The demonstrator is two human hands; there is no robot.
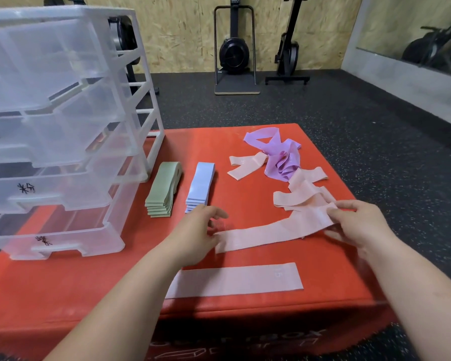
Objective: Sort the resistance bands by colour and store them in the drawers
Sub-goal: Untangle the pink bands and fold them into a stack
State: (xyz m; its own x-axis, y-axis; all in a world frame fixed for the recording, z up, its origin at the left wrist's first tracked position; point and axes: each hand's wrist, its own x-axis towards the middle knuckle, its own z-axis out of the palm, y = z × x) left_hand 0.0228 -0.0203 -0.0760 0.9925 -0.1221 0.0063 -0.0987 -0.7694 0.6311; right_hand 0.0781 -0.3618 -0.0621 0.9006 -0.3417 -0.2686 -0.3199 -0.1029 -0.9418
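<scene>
From my remote seat, the landmark I go by is the red padded box (94, 290) filling the near view; its front face carries pale lettering (248, 341) that I can't read. All round the box lies black speckled rubber flooring (284, 110). Beyond the box's far edge, a chipboard wall (182, 32) closes the room. Against that wall, straight back from the box, a black machine with a round housing (234, 52) stands upright in a frame, and just right of it is a second upright black machine (288, 48). Beyond the box's far right corner, I see a mirror (401, 24) above a grey ledge (406, 76).
</scene>
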